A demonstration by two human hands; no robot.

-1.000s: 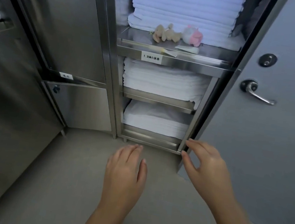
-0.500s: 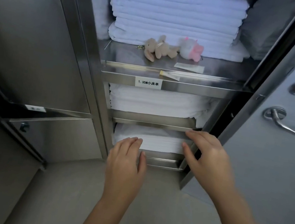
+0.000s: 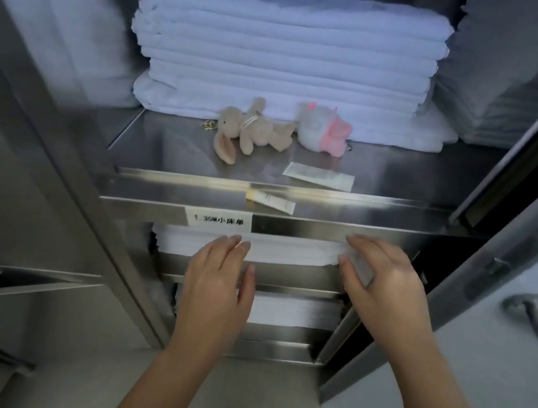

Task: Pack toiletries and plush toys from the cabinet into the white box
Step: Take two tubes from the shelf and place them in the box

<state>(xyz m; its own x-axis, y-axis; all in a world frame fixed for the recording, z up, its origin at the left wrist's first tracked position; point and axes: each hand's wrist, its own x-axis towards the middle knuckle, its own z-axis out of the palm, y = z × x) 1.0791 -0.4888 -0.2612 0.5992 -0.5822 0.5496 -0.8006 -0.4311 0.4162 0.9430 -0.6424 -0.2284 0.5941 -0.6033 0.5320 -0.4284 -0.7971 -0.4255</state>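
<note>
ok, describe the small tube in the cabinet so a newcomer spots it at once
Find the steel shelf under the tall stack of folded white linen. On its front lip, just above and right of the white label, lies the tube. Its yellow cap sets it apart from the flat white sachet, rabbit plush and pink-and-white plush behind it.

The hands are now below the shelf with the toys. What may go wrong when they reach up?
1. The small tube lies on the front lip of the shelf; the left hand or right hand, both just below, may knock it off.
2. The rabbit plush and the pink-white plush lie against the folded linen stack; a hasty grab may drag the linen out.
</note>
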